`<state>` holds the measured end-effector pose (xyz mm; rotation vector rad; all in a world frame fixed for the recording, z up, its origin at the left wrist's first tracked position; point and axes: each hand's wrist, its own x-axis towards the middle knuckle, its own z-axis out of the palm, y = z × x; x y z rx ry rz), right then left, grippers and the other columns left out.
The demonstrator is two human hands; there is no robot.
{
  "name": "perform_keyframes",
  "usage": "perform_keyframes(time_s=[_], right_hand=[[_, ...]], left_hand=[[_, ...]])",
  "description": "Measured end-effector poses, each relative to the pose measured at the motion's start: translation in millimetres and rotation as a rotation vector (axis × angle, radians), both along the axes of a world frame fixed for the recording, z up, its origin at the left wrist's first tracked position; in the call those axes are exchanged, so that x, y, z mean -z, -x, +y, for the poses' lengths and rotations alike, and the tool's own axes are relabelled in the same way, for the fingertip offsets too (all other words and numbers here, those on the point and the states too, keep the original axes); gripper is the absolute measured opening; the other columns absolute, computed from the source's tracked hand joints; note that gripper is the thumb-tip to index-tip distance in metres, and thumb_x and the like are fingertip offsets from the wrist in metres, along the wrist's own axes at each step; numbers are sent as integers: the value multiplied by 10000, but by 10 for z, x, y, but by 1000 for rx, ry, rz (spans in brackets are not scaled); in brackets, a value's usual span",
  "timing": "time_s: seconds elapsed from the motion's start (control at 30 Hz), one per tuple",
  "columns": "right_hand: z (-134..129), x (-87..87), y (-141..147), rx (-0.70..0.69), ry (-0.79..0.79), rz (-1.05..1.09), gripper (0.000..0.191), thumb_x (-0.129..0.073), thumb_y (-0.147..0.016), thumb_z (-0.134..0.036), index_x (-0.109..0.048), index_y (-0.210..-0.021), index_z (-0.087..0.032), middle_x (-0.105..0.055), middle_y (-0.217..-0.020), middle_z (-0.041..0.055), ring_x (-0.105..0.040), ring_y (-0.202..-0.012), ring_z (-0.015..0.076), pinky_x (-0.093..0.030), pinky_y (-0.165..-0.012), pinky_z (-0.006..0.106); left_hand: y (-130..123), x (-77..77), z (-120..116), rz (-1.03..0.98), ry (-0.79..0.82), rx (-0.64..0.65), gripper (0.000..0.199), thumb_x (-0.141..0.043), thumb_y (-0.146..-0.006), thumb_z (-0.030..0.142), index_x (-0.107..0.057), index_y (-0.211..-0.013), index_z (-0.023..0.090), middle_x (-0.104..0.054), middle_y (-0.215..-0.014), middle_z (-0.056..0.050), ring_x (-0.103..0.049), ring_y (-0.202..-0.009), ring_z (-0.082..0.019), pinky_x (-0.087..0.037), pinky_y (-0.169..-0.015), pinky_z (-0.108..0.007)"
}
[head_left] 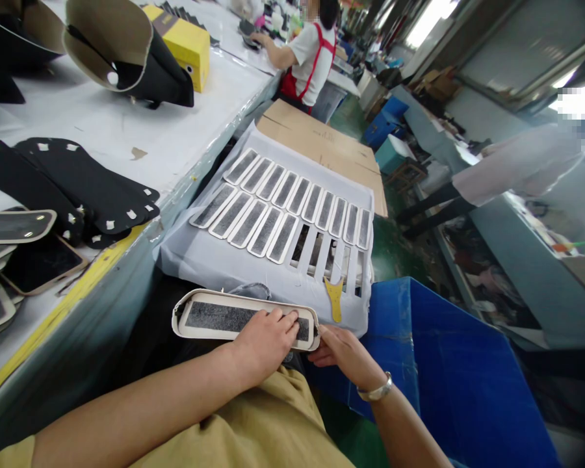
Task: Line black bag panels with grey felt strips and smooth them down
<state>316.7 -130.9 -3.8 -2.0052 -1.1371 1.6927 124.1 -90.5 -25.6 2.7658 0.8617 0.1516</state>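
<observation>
Across my lap lies a long, rounded piece that looks like the base of a bag (pixel 219 316), with a dark grey strip in the middle and a raised cream rim around it. My left hand (pixel 268 341) rests on its right half, fingers curled over the strip. At the right end, my right hand (pixel 344 354) pinches the rim between thumb and fingers. Just beyond, rows of similar cream-edged dark panels (pixel 248 227) lie on a cloth-covered board (pixel 209 260). A yellow forked piece (pixel 334 299) sits near its front right corner.
On the left table (pixel 112 130) are black strap-like pieces (pixel 78 182), cream-edged flaps (pixel 14 227), a yellow box (pixel 185 49) and dark curved bag bodies (pixel 127 58). A blue bin (pixel 448 370) stands at right. A co-worker in a red apron (pixel 312 62) works ahead; another person (pixel 511 162) stands right.
</observation>
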Motion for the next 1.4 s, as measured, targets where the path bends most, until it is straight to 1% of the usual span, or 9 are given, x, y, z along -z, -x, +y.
perform_keyframes(time_s=[0.03, 0.1, 0.2, 0.3, 0.43, 0.77, 1.07, 1.23, 1.4], right_hand=[[19, 12, -60, 72, 56, 119, 380, -322, -896, -458, -543, -902, -150, -663, -818, 85, -662, -706, 181, -535, -654, 320], [64, 49, -168, 120, 126, 263, 351, -397, -870, -457, -540, -896, -138, -665, -817, 85, -665, -704, 174, -533, -647, 307], [120, 154, -281, 95, 184, 410, 321, -527, -815, -445, -509, -951, -155, -666, -781, 54, -664, -688, 164, -524, -610, 282], [150, 291, -344, 52, 213, 522, 431, -595, -766, -486, -474, -1039, -174, -667, -746, 28, -668, -670, 163, -523, -620, 290], [188, 401, -398, -1, 229, 584, 538, -661, -697, -518, -482, -1051, -154, -671, -780, 44, -672, -676, 172, -526, -644, 310], [346, 291, -396, -164, 204, 406, 422, -634, -727, -477, -507, -918, -123, -662, -742, 29, -663, -704, 167, -534, -711, 348], [271, 227, -240, -163, 89, 173, 320, -558, -770, -475, -452, -739, -174, -633, -619, -20, -649, -624, 145, -540, -627, 296], [317, 148, -176, -251, 81, 71, 262, -522, -798, -438, -463, -784, -182, -613, -612, -25, -628, -590, 131, -525, -584, 267], [318, 148, -207, -241, 153, 110, 381, -563, -736, -545, -453, -830, -192, -596, -624, -15, -622, -572, 130, -518, -573, 256]], left_hand=[[0, 0, 4, 4, 5, 0, 307, -459, -885, 254, -545, -1173, 193, -491, -1302, -77, -515, -973, -200, -409, -702, -327], [2, 5, 8, 4, 15, -2, 310, -458, -884, 250, -542, -1178, 198, -487, -1304, -83, -516, -967, -203, -410, -701, -327], [7, 12, 12, -8, 30, -5, 321, -453, -881, 249, -530, -1189, 202, -479, -1313, -71, -511, -974, -212, -412, -708, -331], [10, 5, 17, -5, 42, -6, 322, -447, -883, 247, -522, -1194, 209, -475, -1314, -69, -510, -972, -211, -412, -717, -329], [4, -13, 26, 24, 52, -3, 330, -461, -880, 258, -516, -1202, 215, -467, -1316, -83, -511, -961, -205, -408, -717, -323], [-6, -24, 35, 30, 72, 11, 328, -441, -887, 240, -514, -1205, 205, -464, -1334, -48, -507, -982, -207, -415, -728, -331], [-8, -7, 33, 35, 42, 15, 339, -453, -886, 238, -508, -1219, 210, -454, -1343, -60, -511, -963, -200, -404, -722, -318], [-23, 4, 27, 16, 31, 15, 325, -455, -882, 209, -523, -1199, 204, -467, -1339, -46, -521, -959, -203, -411, -717, -322], [3, -10, 29, -7, 73, 14, 350, -481, -857, 207, -520, -1205, 189, -475, -1333, -74, -532, -990, -225, -422, -759, -343]])
